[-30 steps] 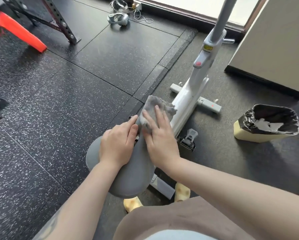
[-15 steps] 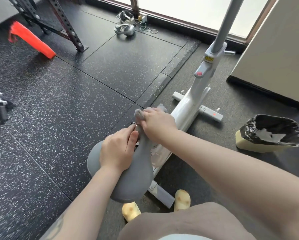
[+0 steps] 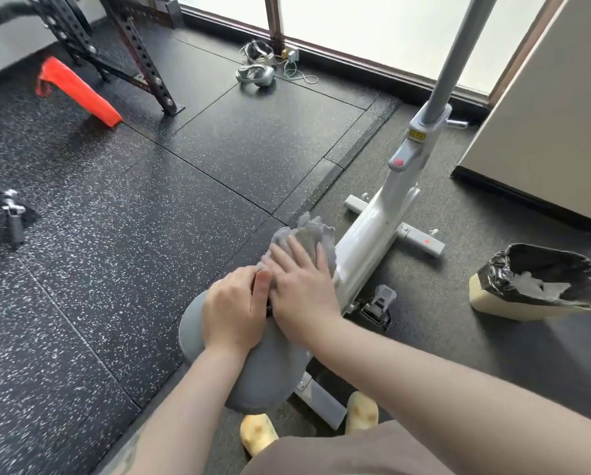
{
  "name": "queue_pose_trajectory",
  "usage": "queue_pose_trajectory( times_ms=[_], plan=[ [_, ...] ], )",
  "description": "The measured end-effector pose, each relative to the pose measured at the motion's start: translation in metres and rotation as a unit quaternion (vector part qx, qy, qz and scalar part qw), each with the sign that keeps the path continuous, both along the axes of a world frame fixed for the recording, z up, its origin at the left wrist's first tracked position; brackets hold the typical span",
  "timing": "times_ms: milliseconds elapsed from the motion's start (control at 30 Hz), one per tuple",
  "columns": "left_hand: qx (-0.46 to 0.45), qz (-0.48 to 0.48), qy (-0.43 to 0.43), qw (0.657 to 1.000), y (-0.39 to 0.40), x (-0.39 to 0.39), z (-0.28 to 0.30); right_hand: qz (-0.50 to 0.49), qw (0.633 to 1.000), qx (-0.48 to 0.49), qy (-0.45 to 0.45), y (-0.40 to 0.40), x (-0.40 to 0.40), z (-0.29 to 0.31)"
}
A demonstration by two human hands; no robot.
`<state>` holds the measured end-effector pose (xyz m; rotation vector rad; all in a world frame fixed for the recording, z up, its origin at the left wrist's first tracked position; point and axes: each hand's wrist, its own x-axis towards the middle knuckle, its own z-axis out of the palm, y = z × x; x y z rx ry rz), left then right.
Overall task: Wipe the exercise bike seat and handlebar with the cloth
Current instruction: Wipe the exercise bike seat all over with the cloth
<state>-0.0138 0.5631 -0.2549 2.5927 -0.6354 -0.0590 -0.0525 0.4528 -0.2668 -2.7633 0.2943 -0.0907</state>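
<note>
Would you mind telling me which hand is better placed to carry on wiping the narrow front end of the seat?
The right hand: its straight fingers already press the cloth onto the nose of the seat. The left hand holds no cloth and only steadies the seat.

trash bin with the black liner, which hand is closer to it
Right. The right hand presses the cloth on the seat's nose, on the trash bin's side; the left hand lies beyond it.
</note>
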Motion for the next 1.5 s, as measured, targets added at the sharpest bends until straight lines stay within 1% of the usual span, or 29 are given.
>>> queue_pose_trajectory(
  times_ms=[67,133,167,200,267,300,333,433,500,567,600,633,700,733,767,800,867,933,967,1033,1100,1133,1200,1233,1267,1333,1400,1467,1500],
  plan=[
    [-0.006,0.001,-0.001,1.000,0.002,0.001,-0.001,0.039,0.998,0.001,-0.040,0.009,-0.034,-0.001],
    [0.003,-0.001,-0.003,1.000,0.001,0.003,-0.001,0.101,0.994,-0.022,-0.044,-0.012,-0.025,-0.002],
    [0.015,-0.005,-0.002,1.000,0.000,0.004,-0.001,0.114,0.993,-0.025,-0.028,-0.024,-0.010,0.001],
    [0.028,-0.008,-0.003,1.000,-0.001,0.005,-0.002,0.099,0.995,-0.020,-0.007,-0.034,0.008,0.004],
    [0.036,-0.003,-0.019,0.999,-0.002,0.004,-0.004,0.005,1.000,-0.003,0.023,-0.042,0.031,0.004],
    [0.033,0.005,-0.025,0.999,-0.001,0.003,-0.005,-0.033,0.999,0.015,0.019,-0.036,0.031,0.001],
    [0.029,0.015,-0.028,0.999,-0.001,0.002,-0.006,-0.043,0.999,0.024,0.005,-0.026,0.020,-0.002],
    [0.032,0.068,-0.024,0.997,0.005,0.002,-0.010,0.012,0.995,0.068,-0.076,0.004,-0.041,-0.012],
    [0.080,0.079,-0.032,0.993,0.010,-0.004,-0.014,0.089,0.991,0.061,-0.077,-0.009,-0.054,-0.012],
    [0.121,0.077,-0.044,0.989,0.017,-0.014,-0.016,0.157,0.985,0.024,-0.061,-0.036,-0.035,-0.009],
    [0.133,0.076,-0.046,0.987,0.021,-0.018,-0.017,0.156,0.987,0.018,-0.045,-0.046,-0.019,-0.006],
    [0.141,0.076,-0.046,0.986,0.024,-0.023,-0.017,0.120,0.992,0.024,-0.031,-0.051,-0.005,-0.004],
    [0.148,0.085,-0.042,0.984,0.029,-0.033,-0.018,0.006,0.995,0.093,-0.016,-0.043,0.012,-0.003],
    [0.145,0.093,-0.037,0.984,0.031,-0.039,-0.017,-0.033,0.993,0.108,-0.023,-0.031,0.007,-0.003],
    [0.137,0.103,-0.031,0.985,0.033,-0.045,-0.017,-0.033,0.993,0.108,-0.035,-0.018,-0.006,-0.006],
    [0.125,0.111,-0.025,0.986,0.035,-0.050,-0.016,0.003,0.994,0.098,-0.043,-0.006,-0.026,-0.008],
    [0.095,0.122,-0.015,0.988,0.038,-0.058,-0.016,0.146,0.986,0.059,-0.046,-0.002,-0.064,-0.009],
    [0.072,0.121,-0.015,0.990,0.042,-0.062,-0.016,0.258,0.965,0.015,-0.043,-0.031,-0.059,-0.003],
    [0.061,0.123,-0.017,0.990,0.043,-0.063,-0.016,0.275,0.960,-0.006,-0.044,-0.044,-0.047,0.002],
    [0.041,0.132,-0.016,0.990,0.045,-0.067,-0.017,0.227,0.971,-0.020,-0.079,-0.055,-0.029,0.013],
    [0.024,0.145,-0.020,0.989,0.044,-0.070,-0.019,0.137,0.987,-0.017,-0.078,-0.024,-0.033,0.016],
    [0.013,0.152,-0.022,0.988,0.043,-0.071,-0.020,0.115,0.991,-0.004,-0.065,0.004,-0.041,0.012],
    [-0.016,0.167,-0.022,0.986,0.042,-0.071,-0.021,0.127,0.991,0.028,-0.030,0.042,-0.053,0.011],
    [-0.028,0.169,-0.020,0.985,0.042,-0.071,-0.022,0.145,0.988,0.036,-0.033,0.040,-0.049,0.011],
    [-0.032,0.168,-0.020,0.985,0.043,-0.070,-0.022,0.163,0.985,0.018,-0.047,0.026,-0.042,0.012],
    [-0.024,0.162,-0.021,0.986,0.045,-0.071,-0.023,0.192,0.979,-0.043,-0.044,-0.012,-0.030,0.018],
    [-0.029,0.166,-0.022,0.985,0.044,-0.071,-0.024,0.187,0.979,-0.073,-0.033,-0.028,-0.030,0.022],
    [-0.048,0.182,-0.021,0.982,0.041,-0.071,-0.024,0.148,0.986,-0.073,0.008,0.004,-0.041,0.025],
    [-0.056,0.188,-0.019,0.980,0.040,-0.071,-0.024,0.154,0.985,-0.080,0.023,0.025,-0.045,0.025]
  ],
)
